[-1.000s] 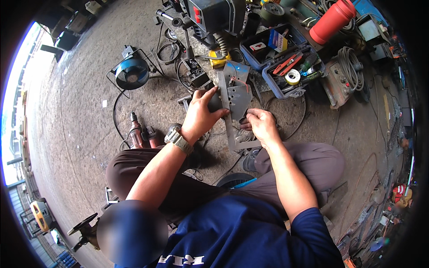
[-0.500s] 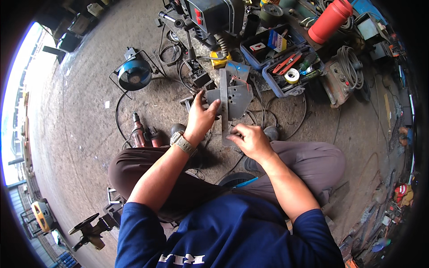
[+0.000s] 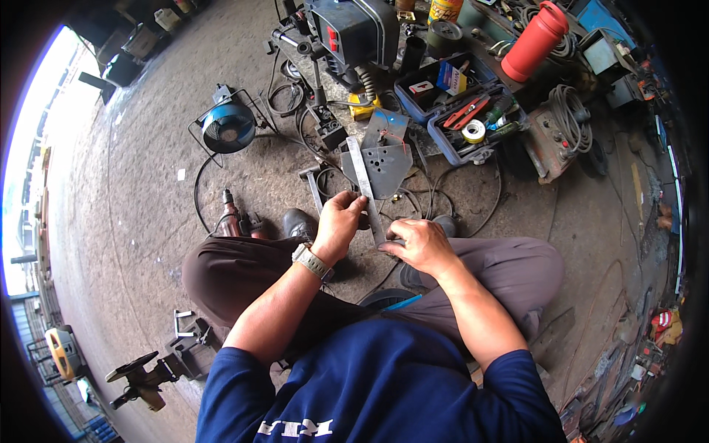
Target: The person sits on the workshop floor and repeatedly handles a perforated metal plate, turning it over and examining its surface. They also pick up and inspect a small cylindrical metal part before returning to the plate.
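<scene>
A long flat steel ruler [image 3: 360, 165] slants over the near left part of a grey metal plate [image 3: 390, 168] with several holes. My left hand [image 3: 341, 225] pinches the ruler's edge around its middle, thumb and fingers together. At the near end, my right hand [image 3: 419, 244] grips the ruler between thumb and curled fingers. The plate lies on the floor beyond my hands, with a blue-marked metal piece [image 3: 385, 125] at its far side. Left of the plate lies a hammer [image 3: 313, 186].
A blue fan [image 3: 227, 130] and a red drill [image 3: 231, 218] stand to the left. An open toolbox [image 3: 459, 153] sits at the far right, near a red flask [image 3: 535, 41]. Cables [image 3: 443, 193] loop around the plate. A dark machine [image 3: 353, 33] stands ahead.
My left hand has come off the plate area toward me and closed from spread fingers onto the ruler. The ruler has tilted, its far end swinging left. The right hand stays on its near end.
</scene>
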The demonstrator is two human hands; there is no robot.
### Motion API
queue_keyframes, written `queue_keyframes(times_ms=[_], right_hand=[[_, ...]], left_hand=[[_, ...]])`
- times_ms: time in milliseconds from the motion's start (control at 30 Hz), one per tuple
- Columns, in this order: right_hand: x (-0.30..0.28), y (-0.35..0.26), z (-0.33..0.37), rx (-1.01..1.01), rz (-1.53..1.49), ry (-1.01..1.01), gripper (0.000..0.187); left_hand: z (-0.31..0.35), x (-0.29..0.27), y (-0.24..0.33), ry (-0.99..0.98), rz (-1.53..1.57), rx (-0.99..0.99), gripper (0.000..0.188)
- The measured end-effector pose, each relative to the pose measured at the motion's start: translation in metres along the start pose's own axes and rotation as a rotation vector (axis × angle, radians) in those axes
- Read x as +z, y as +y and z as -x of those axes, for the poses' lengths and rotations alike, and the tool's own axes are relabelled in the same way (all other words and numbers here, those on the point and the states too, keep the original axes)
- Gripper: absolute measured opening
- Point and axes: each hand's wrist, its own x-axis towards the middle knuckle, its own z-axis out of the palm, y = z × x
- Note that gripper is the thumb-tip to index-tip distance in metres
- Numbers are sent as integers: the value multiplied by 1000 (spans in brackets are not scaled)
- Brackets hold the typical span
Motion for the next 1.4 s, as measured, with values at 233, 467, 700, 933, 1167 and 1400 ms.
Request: queue_keyframes(times_ms=[233,467,700,933,1167,1400], right_hand=[[-8,-5,12,-5,135,-51,39],[7,-1,20,-17,144,-23,40],[14,-2,19,-13,106,47,37],[18,-4,14,15,91,36,37],[16,-7,12,-2,38,125,36],[26,6,17,49,78,7,42]], left_hand=[[-9,3,-3,-23,-82,21,18],[-7,9,-1,-43,-81,-1,19],[-13,5,-3,-92,-52,-78,25],[-16,0,-1,42,-188,-25,29],[-25,-8,60,89,-1321,1028,68],[-57,-17,86,-488,-1500,852,77]])
